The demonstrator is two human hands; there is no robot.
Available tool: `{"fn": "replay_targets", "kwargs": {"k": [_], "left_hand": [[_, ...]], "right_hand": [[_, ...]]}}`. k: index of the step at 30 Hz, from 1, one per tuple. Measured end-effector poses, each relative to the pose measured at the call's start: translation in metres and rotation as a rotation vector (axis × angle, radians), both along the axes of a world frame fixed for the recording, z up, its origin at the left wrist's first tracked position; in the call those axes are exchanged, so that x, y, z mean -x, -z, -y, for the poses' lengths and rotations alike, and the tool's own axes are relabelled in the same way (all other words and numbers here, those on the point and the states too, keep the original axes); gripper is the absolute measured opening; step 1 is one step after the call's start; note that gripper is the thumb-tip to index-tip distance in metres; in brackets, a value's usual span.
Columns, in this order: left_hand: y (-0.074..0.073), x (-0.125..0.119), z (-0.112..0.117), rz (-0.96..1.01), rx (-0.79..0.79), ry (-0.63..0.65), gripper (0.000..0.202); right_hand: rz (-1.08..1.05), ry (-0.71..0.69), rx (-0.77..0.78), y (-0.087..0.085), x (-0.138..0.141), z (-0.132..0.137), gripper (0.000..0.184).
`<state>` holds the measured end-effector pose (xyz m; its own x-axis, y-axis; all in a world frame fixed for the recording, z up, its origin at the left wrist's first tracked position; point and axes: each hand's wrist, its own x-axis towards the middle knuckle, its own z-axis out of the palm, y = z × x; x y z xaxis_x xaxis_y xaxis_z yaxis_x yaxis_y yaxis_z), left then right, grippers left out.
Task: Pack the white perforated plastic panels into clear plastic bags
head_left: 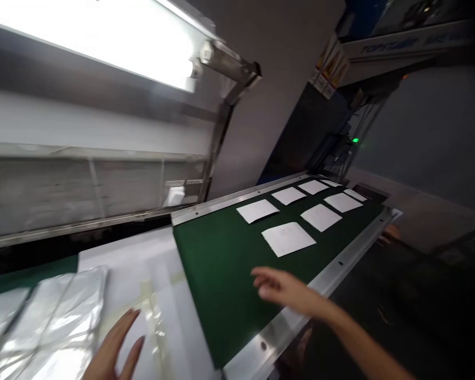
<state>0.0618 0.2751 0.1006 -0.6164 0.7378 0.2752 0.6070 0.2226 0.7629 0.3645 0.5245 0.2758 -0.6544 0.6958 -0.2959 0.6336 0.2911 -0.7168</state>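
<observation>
My right hand (283, 289) hovers over the green conveyor belt (221, 264), fingers stretched out and empty, just short of the nearest white square sheet (288, 238). Several more white sheets (320, 217) lie in two rows farther along the belt. My left hand (116, 348) rests flat with fingers spread on a white surface (142, 264) at the lower left, beside a pile of clear plastic bags (55, 322). It holds nothing.
A bright tube lamp (103, 37) hangs above a metal frame (221, 121) behind the belt. The belt's metal side rail (332, 274) runs along the right edge. A dark machine with a green light (355, 140) stands at the belt's far end.
</observation>
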Motion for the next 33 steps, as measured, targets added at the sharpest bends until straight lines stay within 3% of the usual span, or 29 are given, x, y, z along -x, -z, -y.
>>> {"fn": "replay_targets", "kwargs": {"k": [2,4,7,9,11,14,16,19,21,23,25,27,29,33], "left_hand": [[-0.038,-0.044,-0.101,-0.063,-0.026,0.28,0.053],[-0.07,-0.084,-0.199,-0.146,-0.047,0.503,0.045],[-0.099,-0.132,-0.328,-0.241,-0.047,0.659,0.045],[-0.106,-0.155,-0.396,-0.274,-0.045,0.68,0.05],[-0.107,-0.171,-0.445,-0.282,-0.034,0.664,0.055],[-0.107,-0.181,-0.486,-0.243,-0.011,0.635,0.051],[-0.116,-0.18,-0.494,-0.186,-0.022,0.632,0.043],[-0.142,-0.166,-0.475,-0.055,-0.098,0.637,0.037],[-0.161,-0.152,-0.436,0.053,-0.169,0.631,0.041],[-0.172,-0.138,-0.376,0.17,-0.228,0.613,0.046],[-0.172,-0.126,-0.301,0.397,-0.24,0.609,0.048],[-0.161,-0.115,-0.219,1.01,-0.227,0.611,0.05],[-0.144,-0.101,-0.139,1.33,-0.244,0.445,0.052],[-0.1,-0.06,-0.002,1.268,-0.278,0.014,0.058]], "right_hand": [[0.045,0.104,-0.227,-0.009,-0.042,-0.098,0.067],[0.114,0.11,-0.364,-0.008,-0.066,-0.178,0.08],[0.212,0.053,-0.47,0.001,-0.077,-0.247,0.071],[0.247,0.012,-0.518,0.004,-0.081,-0.259,0.059],[0.244,-0.003,-0.566,-0.002,-0.089,-0.256,0.047],[0.186,0.056,-0.625,-0.023,-0.112,-0.239,0.021],[0.159,0.17,-0.662,-0.038,-0.13,-0.227,0.024],[-0.09,0.547,-0.653,-0.05,-0.144,-0.204,0.034],[-0.489,0.827,-0.458,-0.049,-0.134,-0.177,0.039],[-0.822,0.983,-0.147,-0.043,-0.105,-0.137,0.053],[-0.923,0.96,0.121,-0.031,-0.061,-0.084,0.064],[-0.934,0.823,0.292,-0.016,-0.009,-0.022,0.064],[-0.885,0.701,0.385,0.003,0.042,0.044,0.064],[-0.673,0.548,0.515,0.049,0.131,0.164,0.073]]}}
